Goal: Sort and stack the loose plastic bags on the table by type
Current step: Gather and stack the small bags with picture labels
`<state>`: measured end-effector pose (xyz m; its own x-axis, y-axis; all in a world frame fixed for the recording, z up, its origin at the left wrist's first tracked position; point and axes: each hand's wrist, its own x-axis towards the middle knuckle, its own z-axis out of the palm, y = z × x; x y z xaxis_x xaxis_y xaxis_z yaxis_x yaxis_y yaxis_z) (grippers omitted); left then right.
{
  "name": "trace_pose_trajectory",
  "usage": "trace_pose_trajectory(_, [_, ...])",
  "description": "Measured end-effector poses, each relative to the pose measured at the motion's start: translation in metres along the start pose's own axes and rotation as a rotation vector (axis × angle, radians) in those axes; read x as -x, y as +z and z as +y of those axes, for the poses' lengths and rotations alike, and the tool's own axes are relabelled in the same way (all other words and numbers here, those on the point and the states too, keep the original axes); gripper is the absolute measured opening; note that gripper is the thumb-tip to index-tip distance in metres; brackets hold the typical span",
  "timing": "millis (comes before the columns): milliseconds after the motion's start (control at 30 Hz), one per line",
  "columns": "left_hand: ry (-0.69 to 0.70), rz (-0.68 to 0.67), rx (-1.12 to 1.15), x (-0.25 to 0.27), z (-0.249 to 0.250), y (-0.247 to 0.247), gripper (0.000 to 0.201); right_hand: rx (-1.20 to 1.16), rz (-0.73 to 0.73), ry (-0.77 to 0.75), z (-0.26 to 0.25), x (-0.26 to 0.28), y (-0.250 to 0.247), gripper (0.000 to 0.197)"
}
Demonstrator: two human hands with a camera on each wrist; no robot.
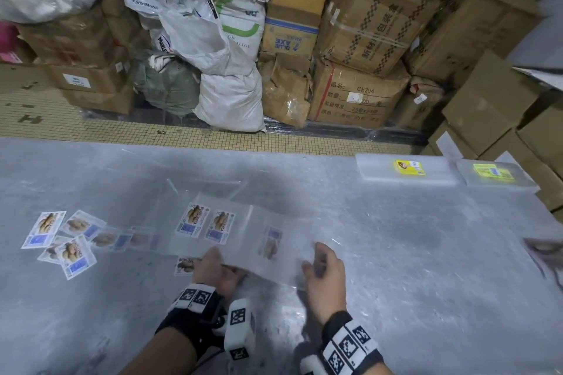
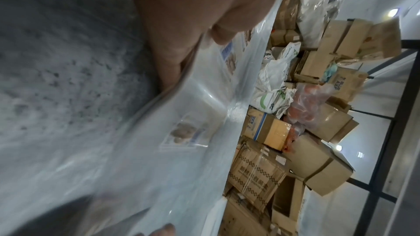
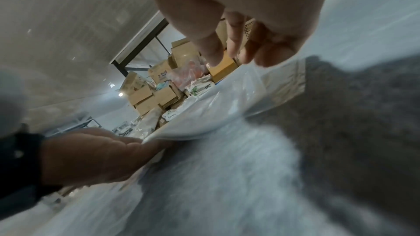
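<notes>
My left hand (image 1: 213, 271) pinches the near edge of a clear plastic bag with a printed peanut label (image 1: 268, 245); my right hand (image 1: 327, 277), fingers loosely curled, hovers at its 3 o'clock corner. More labelled clear bags (image 1: 65, 237) lie scattered at 9 o'clock on the grey table (image 1: 426, 253).
</notes>
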<state>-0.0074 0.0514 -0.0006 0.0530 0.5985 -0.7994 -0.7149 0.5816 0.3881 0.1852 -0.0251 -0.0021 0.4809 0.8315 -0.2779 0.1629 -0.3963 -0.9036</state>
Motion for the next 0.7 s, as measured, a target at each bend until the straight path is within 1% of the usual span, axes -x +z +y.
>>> trace_pose_trajectory(33, [0.0, 0.019, 0.005, -0.002, 0.001, -0.002, 0.038, 0.005, 0.065, 0.011, -0.002, 0.008, 0.001, 0.028])
trace_pose_trajectory(67, [-0.007, 0.009, 0.019, -0.004, 0.003, -0.004, 0.043, -0.059, 0.084, 0.049, 0.0, 0.016, 0.002, 0.016])
trace_pose_trajectory(100, [-0.017, -0.01, 0.023, -0.002, 0.004, -0.004, 0.043, -0.193, 0.034, 0.125, -0.003, 0.026, 0.004, 0.004])
trace_pose_trajectory(200, [-0.084, -0.065, -0.03, 0.004, 0.007, -0.006, 0.031, -0.606, -0.296, 0.496, -0.004, 0.054, 0.018, 0.031])
trace_pose_trajectory(233, [-0.103, -0.072, -0.069, 0.008, 0.009, -0.006, 0.025, -0.666, -0.343, 0.588, -0.003, 0.06, 0.025, 0.036])
trace_pose_trajectory(267, [-0.117, -0.078, -0.118, 0.008, 0.011, -0.008, 0.019, -0.694, -0.358, 0.646, -0.001, 0.063, 0.032, 0.037])
trace_pose_trajectory(333, [-0.141, -0.082, -0.184, 0.008, 0.017, -0.01, 0.014, -0.695, -0.312, 0.687, 0.004, 0.067, 0.046, 0.034])
trace_pose_trajectory(433, [-0.157, -0.07, -0.227, 0.009, 0.024, -0.012, 0.011, -0.811, -0.254, 0.699, -0.004, 0.07, 0.062, 0.051])
trace_pose_trajectory(467, [-0.163, -0.078, -0.226, 0.011, 0.025, -0.011, 0.011, -0.839, -0.227, 0.718, -0.009, 0.069, 0.067, 0.049])
trace_pose_trajectory(533, [-0.165, -0.11, -0.244, 0.015, 0.024, -0.009, 0.017, -0.844, -0.174, 0.763, -0.014, 0.068, 0.073, 0.039])
trace_pose_trajectory(567, [-0.16, -0.118, -0.267, 0.017, 0.024, -0.008, 0.02, -0.839, -0.155, 0.774, -0.016, 0.069, 0.075, 0.039])
trace_pose_trajectory(700, [-0.153, -0.161, -0.24, 0.016, 0.026, -0.004, 0.026, -0.848, -0.16, 0.779, -0.017, 0.076, 0.078, 0.055])
